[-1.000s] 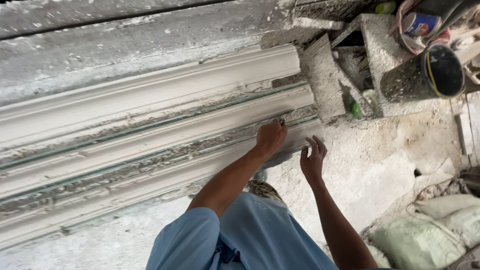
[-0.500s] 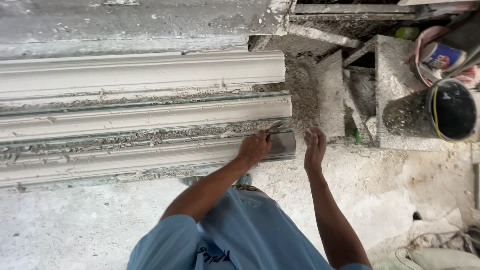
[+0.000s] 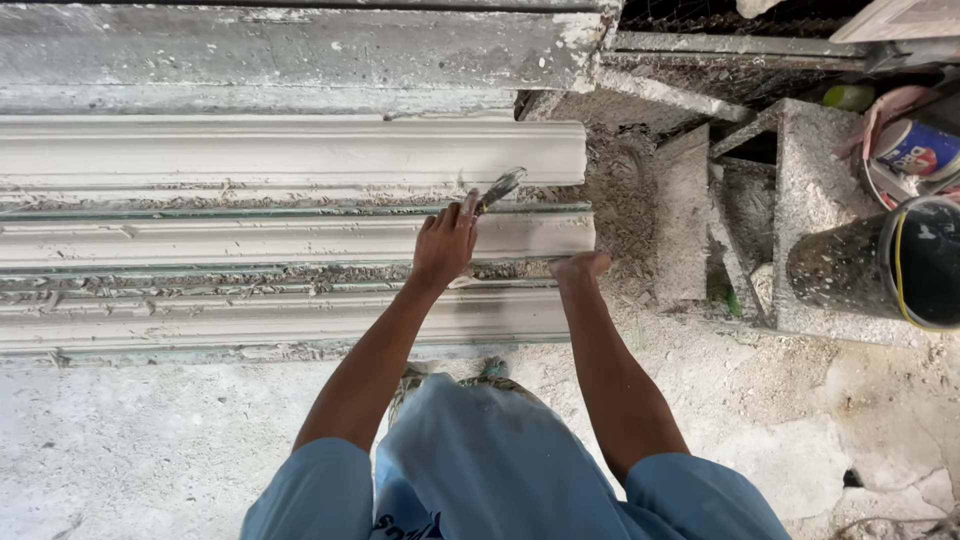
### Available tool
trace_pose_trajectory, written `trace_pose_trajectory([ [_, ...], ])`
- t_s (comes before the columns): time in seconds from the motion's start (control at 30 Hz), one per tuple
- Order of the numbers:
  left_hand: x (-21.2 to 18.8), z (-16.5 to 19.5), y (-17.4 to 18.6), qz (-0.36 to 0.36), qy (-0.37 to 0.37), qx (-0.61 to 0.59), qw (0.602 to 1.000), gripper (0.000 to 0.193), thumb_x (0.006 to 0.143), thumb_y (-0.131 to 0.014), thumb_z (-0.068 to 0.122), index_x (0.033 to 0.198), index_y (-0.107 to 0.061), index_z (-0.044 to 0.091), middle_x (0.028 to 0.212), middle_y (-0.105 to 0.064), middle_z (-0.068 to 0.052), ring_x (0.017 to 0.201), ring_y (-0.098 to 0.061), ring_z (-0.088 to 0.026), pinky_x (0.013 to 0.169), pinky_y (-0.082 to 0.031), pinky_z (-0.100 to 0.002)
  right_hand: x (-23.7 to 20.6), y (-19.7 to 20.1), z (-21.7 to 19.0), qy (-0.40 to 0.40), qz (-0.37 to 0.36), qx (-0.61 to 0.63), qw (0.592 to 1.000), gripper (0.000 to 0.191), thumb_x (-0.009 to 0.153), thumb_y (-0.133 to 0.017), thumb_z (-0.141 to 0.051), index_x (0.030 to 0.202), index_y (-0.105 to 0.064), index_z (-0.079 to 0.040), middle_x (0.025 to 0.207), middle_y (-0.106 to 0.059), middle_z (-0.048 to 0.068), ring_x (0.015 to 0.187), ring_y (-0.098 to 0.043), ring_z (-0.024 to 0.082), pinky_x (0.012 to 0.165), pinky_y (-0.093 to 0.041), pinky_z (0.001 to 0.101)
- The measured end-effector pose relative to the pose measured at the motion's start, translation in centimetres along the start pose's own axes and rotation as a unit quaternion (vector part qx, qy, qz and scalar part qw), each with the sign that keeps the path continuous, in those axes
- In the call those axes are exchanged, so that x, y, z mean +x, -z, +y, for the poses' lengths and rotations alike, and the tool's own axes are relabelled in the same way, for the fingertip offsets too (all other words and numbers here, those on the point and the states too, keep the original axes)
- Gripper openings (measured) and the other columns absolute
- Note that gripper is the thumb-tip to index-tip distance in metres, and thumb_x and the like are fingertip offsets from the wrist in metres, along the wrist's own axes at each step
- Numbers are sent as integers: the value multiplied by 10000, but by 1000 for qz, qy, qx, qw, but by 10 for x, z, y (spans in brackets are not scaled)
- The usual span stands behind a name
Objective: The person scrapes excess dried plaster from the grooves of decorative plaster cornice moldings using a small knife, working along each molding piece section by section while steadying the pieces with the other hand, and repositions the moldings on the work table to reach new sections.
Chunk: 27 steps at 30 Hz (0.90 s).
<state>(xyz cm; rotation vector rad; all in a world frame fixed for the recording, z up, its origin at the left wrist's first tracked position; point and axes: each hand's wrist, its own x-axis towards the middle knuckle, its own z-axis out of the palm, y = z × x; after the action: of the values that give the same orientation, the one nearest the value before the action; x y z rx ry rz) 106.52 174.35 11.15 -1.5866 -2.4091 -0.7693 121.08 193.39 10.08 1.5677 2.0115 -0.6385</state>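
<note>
Three long white plaster mouldings lie side by side on the floor: top (image 3: 300,150), middle (image 3: 250,240) and bottom (image 3: 200,318). My left hand (image 3: 445,245) is over the middle moulding and grips a small metal-bladed tool (image 3: 500,188). Its tip is at the crusty seam between the top and middle mouldings. My right hand (image 3: 580,266) rests at the right end of the middle moulding with the fingers curled down over the end. My blue-clad legs (image 3: 480,460) fill the lower centre.
Right of the mouldings stand rough concrete blocks (image 3: 688,215) and a plaster-spattered dark bucket (image 3: 880,265) on its side. A printed can (image 3: 915,148) sits behind it. A grey slab (image 3: 280,55) runs along the top. Dusty concrete floor (image 3: 150,440) lies in front.
My left hand has gone up from the bottom moulding to the seam under the top one, tool still held. My right hand has shifted onto the middle moulding's end.
</note>
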Motion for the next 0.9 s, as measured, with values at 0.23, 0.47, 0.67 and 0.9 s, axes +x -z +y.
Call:
trace_pose_trajectory([
  [0.23, 38, -5, -17, -50, -86, -32, 995, 538, 1009, -603, 229, 1512, -461, 104, 1122, -637, -142, 939, -671, -305, 820, -563, -449, 21, -2, -6, 1, -85, -288, 954, 686, 1003, -456, -558, 1590, -382, -211, 1631, -402, 63, 1521, -349, 227, 1164, -342, 434],
  [0.47, 37, -14, -43, -21, -116, -65, 991, 515, 1023, -604, 198, 1497, -461, 56, 1187, -630, -152, 1011, -648, -312, 872, -537, -443, 48, -4, -3, -33, -148, -310, 938, 607, 958, -493, -551, 1510, -566, -309, 1547, -580, -48, 1418, -525, 136, 1048, -432, 394],
  [0.67, 33, -19, -53, -54, -118, -57, 990, 527, 1016, -603, 186, 1499, -447, 41, 1169, -633, -167, 1017, -632, -333, 897, -512, -458, 57, -12, -3, -40, -70, -322, 943, 590, 908, -560, -539, 1448, -544, -302, 1420, -580, -45, 1243, -543, 114, 801, -462, 388],
  [0.9, 33, -23, -60, -77, -117, -66, 988, 528, 1022, -593, 198, 1498, -433, 36, 1163, -633, -170, 1030, -636, -324, 903, -519, -458, 60, -12, -1, -51, -176, -338, 923, 506, 995, -433, -564, 1338, -668, -276, 1330, -690, -38, 1225, -626, 117, 949, -443, 338],
])
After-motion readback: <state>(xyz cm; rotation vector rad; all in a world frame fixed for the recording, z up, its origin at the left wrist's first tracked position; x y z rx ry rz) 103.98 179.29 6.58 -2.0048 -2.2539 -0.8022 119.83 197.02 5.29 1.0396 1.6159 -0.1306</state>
